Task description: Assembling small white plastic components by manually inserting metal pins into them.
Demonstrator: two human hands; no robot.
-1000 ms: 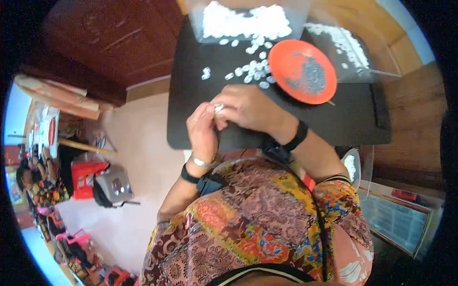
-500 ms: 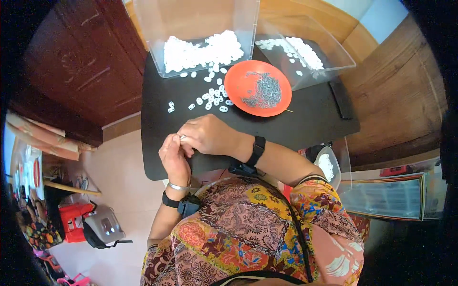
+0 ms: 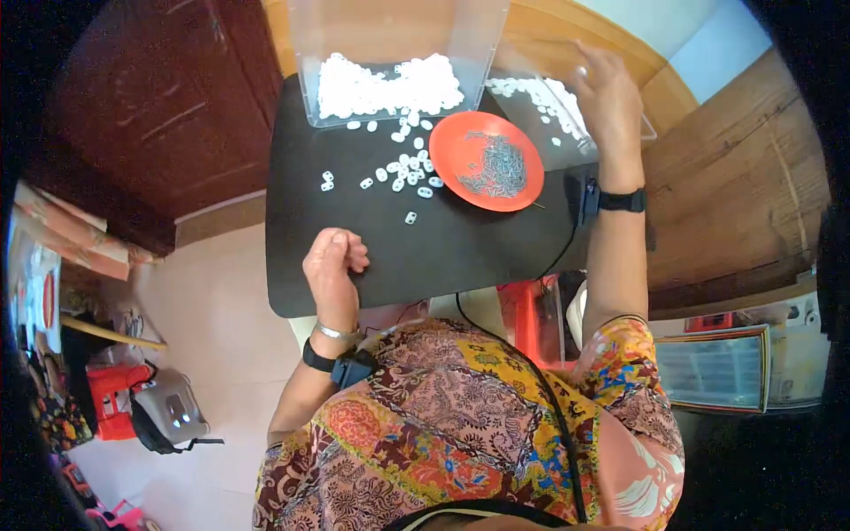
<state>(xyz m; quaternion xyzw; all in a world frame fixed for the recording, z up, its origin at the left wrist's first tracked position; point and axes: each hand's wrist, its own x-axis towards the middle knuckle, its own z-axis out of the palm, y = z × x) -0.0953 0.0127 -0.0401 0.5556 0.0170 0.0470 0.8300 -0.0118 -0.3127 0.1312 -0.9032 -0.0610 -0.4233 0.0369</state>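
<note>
My right hand (image 3: pixel 609 93) is raised over the right-hand clear plastic bin (image 3: pixel 649 133), its fingers slightly blurred. A small white piece (image 3: pixel 581 72) shows between its thumb and fingertips. My left hand (image 3: pixel 331 265) rests above the table's near left part with curled fingers; whatever they may hold is hidden. Ahead of it lies a single white oval piece (image 3: pixel 411 218) with dark holes, and beyond that a loose cluster of such pieces (image 3: pixel 413 168). An orange-red plate (image 3: pixel 447 146) holds a heap of thin grey nails (image 3: pixel 503 168).
A tall clear bin (image 3: pixel 398 31) with a white heap of pieces stands at the back of the dark table (image 3: pixel 354 212). Two pieces (image 3: pixel 328 181) lie apart at the left. A wooden panel (image 3: pixel 744 168) borders the right side. A black cable (image 3: pixel 558 257) runs from my right wrist.
My hands, together over the table before, are now apart. The right has swung up and right to the far bin; the left stays nearly in place. A loose piece now shows on the table.
</note>
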